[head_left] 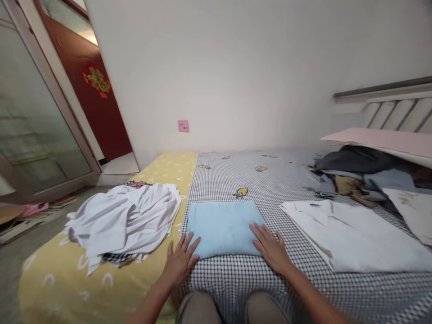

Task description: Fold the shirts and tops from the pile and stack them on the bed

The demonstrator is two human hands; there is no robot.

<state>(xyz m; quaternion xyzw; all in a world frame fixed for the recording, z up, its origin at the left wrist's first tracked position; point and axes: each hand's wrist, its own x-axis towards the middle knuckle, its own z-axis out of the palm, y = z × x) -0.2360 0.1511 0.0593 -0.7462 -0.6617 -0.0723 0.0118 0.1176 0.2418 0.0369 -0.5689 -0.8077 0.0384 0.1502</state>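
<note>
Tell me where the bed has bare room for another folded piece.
Free: checked sheet behind the blue folded cloth, up to the wall; also yellow sheet beyond the white heap. Crowded: right side, white shirt and dark clothes pile.

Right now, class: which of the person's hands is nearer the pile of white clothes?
Left. The left hand lies just right of the pile of white clothes; the right hand rests beyond the folded blue cloth.

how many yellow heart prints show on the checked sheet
5: one just beyond the folded blue cloth, four nearer the wall. Clothes may hide more.
</note>
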